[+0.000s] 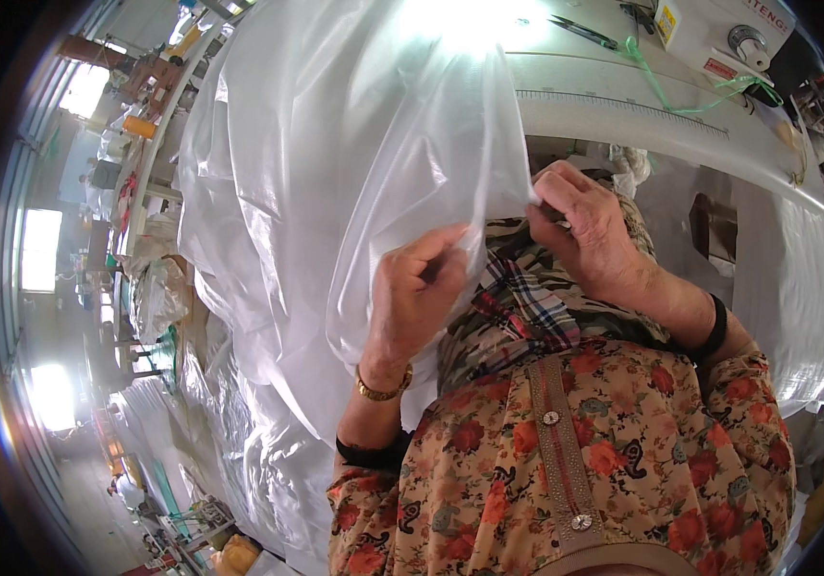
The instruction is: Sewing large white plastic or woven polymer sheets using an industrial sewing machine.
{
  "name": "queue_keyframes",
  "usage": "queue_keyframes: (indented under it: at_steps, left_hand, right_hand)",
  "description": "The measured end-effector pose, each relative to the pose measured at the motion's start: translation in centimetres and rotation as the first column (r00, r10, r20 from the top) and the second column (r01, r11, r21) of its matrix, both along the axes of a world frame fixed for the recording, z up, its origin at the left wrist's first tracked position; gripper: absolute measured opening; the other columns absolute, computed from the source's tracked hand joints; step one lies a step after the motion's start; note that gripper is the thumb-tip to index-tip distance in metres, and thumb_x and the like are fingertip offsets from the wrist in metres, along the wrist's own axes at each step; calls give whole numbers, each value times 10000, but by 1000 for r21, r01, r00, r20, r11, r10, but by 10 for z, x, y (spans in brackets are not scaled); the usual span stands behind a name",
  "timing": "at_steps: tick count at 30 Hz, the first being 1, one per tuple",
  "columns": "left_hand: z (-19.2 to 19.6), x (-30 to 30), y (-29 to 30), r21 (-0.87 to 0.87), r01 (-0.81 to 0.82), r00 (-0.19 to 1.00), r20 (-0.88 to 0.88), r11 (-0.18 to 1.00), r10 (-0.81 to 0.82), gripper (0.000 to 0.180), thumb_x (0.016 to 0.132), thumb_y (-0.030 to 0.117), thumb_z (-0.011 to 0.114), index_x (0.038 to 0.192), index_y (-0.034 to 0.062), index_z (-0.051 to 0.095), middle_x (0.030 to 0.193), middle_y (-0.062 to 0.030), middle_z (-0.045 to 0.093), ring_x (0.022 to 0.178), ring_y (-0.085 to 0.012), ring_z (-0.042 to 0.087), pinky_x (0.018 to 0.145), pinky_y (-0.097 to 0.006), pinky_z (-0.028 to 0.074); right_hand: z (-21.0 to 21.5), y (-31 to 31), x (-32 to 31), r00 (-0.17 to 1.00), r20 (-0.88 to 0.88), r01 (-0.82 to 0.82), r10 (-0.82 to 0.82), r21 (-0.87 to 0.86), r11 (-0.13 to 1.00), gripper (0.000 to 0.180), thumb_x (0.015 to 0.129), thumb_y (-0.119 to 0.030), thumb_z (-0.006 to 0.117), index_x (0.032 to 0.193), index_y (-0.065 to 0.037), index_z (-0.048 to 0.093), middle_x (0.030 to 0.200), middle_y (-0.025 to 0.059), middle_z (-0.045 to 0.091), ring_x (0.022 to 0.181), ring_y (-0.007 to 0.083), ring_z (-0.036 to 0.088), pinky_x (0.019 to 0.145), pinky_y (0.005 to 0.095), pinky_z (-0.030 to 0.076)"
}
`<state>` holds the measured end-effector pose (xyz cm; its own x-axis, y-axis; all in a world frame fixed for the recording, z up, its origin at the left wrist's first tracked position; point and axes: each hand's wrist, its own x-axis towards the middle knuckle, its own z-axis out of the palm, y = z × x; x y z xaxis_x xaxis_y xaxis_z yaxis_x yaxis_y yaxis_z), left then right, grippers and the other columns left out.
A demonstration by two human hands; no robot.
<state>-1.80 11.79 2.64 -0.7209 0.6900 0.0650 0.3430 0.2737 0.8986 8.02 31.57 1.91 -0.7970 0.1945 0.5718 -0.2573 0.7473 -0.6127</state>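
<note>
A large translucent white plastic sheet hangs in folds over the table and down across my lap on the left. My left hand pinches a fold near the sheet's lower edge, its fingers curled inward. Farther right, my right hand grips the right edge of the same sheet between thumb and fingers. The stretch of edge between both hands slants over my camouflage-patterned lap. A bright light washes out the sheet's far part on the table.
A white sewing machine with a dial stands at the far right. Black thread snips and a green cord lie on the table, with a ruler scale along its front. More white sheeting hangs at right.
</note>
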Motion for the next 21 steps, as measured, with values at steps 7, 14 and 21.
queue_keyframes:
  at_steps: [7,14,21]
  left_hand:
    - [-13,5,10,86,76,982,165,993,-89,452,848,41,499,1299,29,519,635,-5,486,577,-47,426,548,-215,385]
    - [-14,9,10,123,53,975,210,991,-78,455,841,38,503,1294,5,512,658,5,482,570,-52,416,538,-224,378]
    - [-8,5,13,86,89,981,168,992,-102,380,869,100,519,1228,-23,538,649,11,486,568,-57,421,536,-225,379]
  right_hand:
    - [-14,-11,-17,998,11,-67,67,-38,997,220,736,26,634,885,-21,480,784,114,510,746,317,549,655,394,452]
    - [-7,-15,-17,996,43,-86,79,206,975,266,693,-7,669,911,-40,520,832,104,534,811,315,565,744,407,464]
    - [-8,-14,-17,994,68,-107,90,321,941,271,682,-16,671,913,-53,535,844,88,533,821,290,569,742,395,458]
